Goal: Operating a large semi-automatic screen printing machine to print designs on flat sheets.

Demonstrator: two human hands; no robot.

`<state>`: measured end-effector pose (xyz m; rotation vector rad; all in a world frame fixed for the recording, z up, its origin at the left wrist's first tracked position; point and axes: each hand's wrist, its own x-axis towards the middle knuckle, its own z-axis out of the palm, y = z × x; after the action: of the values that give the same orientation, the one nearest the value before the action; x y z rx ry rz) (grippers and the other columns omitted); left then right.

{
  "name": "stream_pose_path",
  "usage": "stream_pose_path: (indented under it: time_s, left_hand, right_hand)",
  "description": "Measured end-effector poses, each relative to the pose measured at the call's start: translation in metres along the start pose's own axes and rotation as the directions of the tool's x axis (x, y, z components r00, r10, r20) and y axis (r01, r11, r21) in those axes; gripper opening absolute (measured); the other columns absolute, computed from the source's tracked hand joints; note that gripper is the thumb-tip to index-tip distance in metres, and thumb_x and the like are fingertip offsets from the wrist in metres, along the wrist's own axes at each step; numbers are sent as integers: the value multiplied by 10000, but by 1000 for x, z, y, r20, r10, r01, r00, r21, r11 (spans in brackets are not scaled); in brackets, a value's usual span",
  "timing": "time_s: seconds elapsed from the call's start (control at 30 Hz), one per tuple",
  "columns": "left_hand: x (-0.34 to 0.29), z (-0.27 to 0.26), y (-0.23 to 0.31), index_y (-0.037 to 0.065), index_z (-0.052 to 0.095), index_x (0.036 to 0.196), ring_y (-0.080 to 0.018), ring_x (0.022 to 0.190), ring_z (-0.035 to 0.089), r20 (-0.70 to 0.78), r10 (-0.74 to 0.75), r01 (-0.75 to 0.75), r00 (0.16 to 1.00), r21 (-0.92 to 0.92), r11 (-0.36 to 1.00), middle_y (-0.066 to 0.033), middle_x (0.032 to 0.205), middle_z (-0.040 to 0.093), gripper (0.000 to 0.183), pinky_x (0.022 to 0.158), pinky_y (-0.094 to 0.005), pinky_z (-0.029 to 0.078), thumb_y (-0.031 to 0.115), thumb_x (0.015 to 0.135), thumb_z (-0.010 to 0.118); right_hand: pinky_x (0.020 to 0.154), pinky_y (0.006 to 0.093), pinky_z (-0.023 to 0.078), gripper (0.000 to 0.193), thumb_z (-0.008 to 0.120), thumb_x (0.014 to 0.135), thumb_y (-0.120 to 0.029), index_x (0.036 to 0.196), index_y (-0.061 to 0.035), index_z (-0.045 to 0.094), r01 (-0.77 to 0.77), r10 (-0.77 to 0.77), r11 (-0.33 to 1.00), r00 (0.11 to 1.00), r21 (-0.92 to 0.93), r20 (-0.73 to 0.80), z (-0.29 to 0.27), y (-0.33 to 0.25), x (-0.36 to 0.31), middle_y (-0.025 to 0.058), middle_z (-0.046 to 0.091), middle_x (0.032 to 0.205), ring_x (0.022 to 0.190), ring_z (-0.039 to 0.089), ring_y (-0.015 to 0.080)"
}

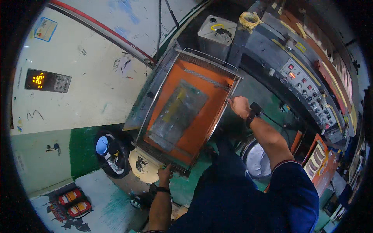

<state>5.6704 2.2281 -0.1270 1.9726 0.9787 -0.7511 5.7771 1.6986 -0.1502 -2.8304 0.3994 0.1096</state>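
Note:
A tilted metal-framed rack point(223, 118) stands before me, with wire along its ends. An orange panel point(211, 99) lies within its rails, carrying a smudged grey rectangle point(176, 114) with a yellowish patch. My right hand point(240, 106) is closed at the rack's right side rail, its fingertips on the metal edge. At the near end, my left hand point(165, 175) touches the rack's edge beside the toothed strip, fingers curled and partly hidden. Dark bands circle both wrists.
A cream bucket lid point(143, 167) and a black bin point(112, 155) stand at left near the rack. Beyond it sit a metal can point(217, 33) and a tape roll point(250, 20). A machine with a control panel point(307, 87) and a round drum point(258, 159) flank my right arm.

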Motion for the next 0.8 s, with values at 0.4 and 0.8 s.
stream_pose_path:
  time_s: [0.4,0.8]
  left_hand:
    - [14,-11,23,-22,599,922,-224,619,620,73,62,-59,995,-37,998,-113,792,643,327,475,-320,504,234,766,728]
    - [29,0,24,-43,572,1003,-324,726,624,13,24,-25,1000,44,999,-186,980,607,413,532,-398,523,274,779,713]
  right_hand:
    - [652,483,509,250,550,831,-267,771,-53,667,117,-143,985,963,123,227,-28,-25,50,194,650,763,736,634,389]
    - [402,331,366,275,464,894,-199,703,-50,593,-718,582,16,573,696,577,75,-7,59,81,571,604,461,491,176]
